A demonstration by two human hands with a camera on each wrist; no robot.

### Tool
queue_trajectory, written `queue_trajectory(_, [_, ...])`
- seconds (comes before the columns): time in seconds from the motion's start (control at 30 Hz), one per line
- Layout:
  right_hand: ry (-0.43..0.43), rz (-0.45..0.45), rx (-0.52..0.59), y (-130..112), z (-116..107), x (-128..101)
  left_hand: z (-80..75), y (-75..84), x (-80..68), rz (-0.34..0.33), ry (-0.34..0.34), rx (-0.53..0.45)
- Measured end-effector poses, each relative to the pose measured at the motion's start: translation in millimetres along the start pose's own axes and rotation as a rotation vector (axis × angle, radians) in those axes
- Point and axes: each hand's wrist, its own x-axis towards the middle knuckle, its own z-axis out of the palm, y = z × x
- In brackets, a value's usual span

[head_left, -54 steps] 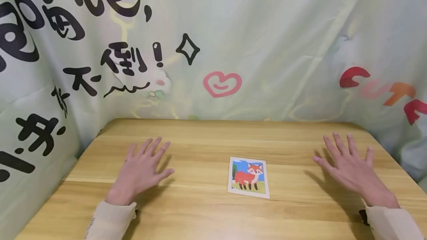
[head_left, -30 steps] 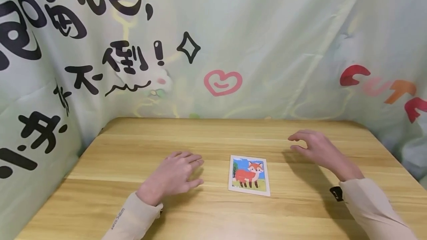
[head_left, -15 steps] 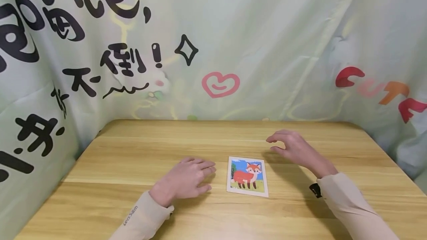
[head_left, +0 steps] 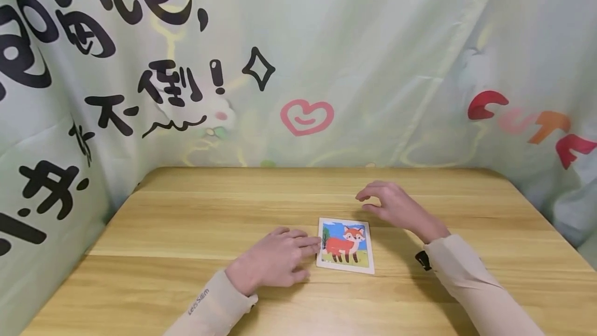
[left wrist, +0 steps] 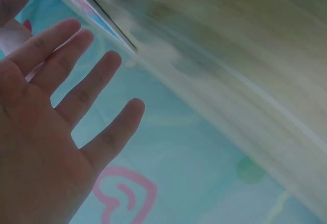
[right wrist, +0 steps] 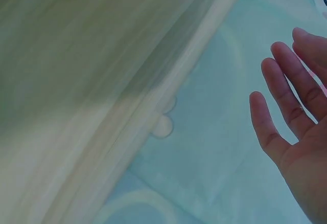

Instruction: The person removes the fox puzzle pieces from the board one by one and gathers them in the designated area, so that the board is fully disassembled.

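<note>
A square fox picture [head_left: 345, 246] with a white border lies flat on the wooden table in the head view. Just to its left is my left hand [head_left: 279, 259], palm down, fingers reaching to the picture's left edge; whether they touch it I cannot tell. In the left wrist view that hand's fingers are spread and hold nothing, with a sliver of the picture [left wrist: 97, 12] at the top. My right hand [head_left: 396, 206] hovers beyond the picture's top right corner, fingers gently bent. Nothing is between its fingers in the right wrist view.
The wooden table [head_left: 224, 211] has rounded far corners. A pale curtain [head_left: 382, 66] printed with black characters, a pink heart and coloured letters hangs behind it and along both sides.
Both hands have moved inward from the table's sides toward the fox picture, the left from the left, the right from the right. Their widely spread fingers have drawn closer together. The picture stays put.
</note>
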Motion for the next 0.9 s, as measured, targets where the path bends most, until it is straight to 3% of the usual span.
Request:
queue_trajectory(0.3, [-0.05, -0.05, 0.077, -3, 8, 7, -2.4, 8.0, 5.2, -0.028, -0.137, -0.096])
queue_trajectory(0.43, [-0.082, -0.067, 0.102, -4, 13, 9, -1.8, 10.3, 6.1, -0.03, -0.144, -0.113])
queue_trajectory(0.7, [-0.23, 0.0, 0.199, -15, 21, 14, 2.7, 15.1, 6.7, -0.029, -0.137, -0.102])
queue_trajectory(0.9, [-0.276, 0.007, 0.227, -20, 26, 22, 1.0, 14.7, 9.1, -0.043, -0.141, -0.123])
